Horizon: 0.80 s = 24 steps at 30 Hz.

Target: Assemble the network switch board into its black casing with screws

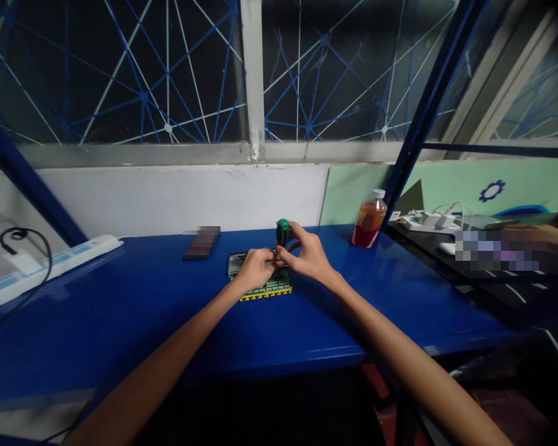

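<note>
My right hand (310,253) has its thumb and fingers closed around a screwdriver (283,233) with a green and black handle, held upright. My left hand (256,269) is closed, its fingertips meeting low by the screwdriver's shaft. What those left fingers pinch is hidden. Beneath both hands lies a screwdriver bit set (272,287) in a green case with a yellow edge, showing rows of small pieces. A grey, clear-looking lid or tray (235,264) sticks out behind my left hand. The screwdriver's tip cannot be seen.
A dark, blurred flat object (203,243) lies left of the case. At the back right stands a bottle (369,220) of reddish drink. A white power strip (51,266) runs along the left. Another person's hand (539,238) is at the neighbouring dark desk.
</note>
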Each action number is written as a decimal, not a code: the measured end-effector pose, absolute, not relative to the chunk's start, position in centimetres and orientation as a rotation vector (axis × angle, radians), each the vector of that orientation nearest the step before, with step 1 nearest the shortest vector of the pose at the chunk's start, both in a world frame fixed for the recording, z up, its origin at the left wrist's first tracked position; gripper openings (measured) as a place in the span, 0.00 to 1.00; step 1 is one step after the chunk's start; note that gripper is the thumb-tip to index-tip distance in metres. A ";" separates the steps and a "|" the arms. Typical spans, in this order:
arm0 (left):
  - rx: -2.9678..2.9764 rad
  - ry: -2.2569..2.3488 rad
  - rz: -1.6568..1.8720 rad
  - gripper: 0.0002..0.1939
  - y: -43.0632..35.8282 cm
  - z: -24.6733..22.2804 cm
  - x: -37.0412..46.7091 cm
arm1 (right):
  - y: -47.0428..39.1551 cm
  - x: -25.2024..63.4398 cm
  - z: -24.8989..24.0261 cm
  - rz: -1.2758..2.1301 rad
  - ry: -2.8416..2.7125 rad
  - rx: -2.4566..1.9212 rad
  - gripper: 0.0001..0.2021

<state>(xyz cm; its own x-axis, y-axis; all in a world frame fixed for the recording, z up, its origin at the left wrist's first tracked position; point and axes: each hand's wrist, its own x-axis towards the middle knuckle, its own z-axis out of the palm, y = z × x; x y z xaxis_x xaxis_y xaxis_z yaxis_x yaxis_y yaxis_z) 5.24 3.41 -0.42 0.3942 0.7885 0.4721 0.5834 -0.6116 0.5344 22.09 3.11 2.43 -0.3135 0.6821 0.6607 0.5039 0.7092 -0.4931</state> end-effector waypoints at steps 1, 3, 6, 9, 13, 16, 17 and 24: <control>2.367 1.197 1.037 0.08 3.5 -0.5 5.2 | 3.1 22.1 2.5 0.243 -1.986 -0.909 0.24; 2.354 1.186 1.039 0.09 3.5 -0.7 5.2 | 3.2 22.3 2.6 0.240 -1.985 -0.910 0.23; 2.324 1.175 1.053 0.09 3.4 -0.8 5.3 | 3.2 22.4 2.8 0.229 -1.965 -0.919 0.22; 2.288 1.158 1.076 0.10 3.2 -0.7 5.5 | 3.3 22.4 2.7 0.238 -1.949 -0.928 0.22; 2.296 1.139 1.083 0.11 3.0 -0.7 5.6 | 3.6 22.3 2.5 0.221 -1.940 -0.933 0.22; 2.316 1.168 1.075 0.11 3.1 -0.8 5.4 | 3.7 22.2 2.3 0.221 -1.929 -0.922 0.22; 2.321 1.184 1.074 0.10 3.1 -0.8 5.4 | 3.7 22.2 2.3 0.230 -1.919 -0.917 0.22; 2.365 1.193 1.080 0.09 2.8 -0.7 5.4 | 4.1 22.3 2.1 0.465 -1.797 -0.858 0.15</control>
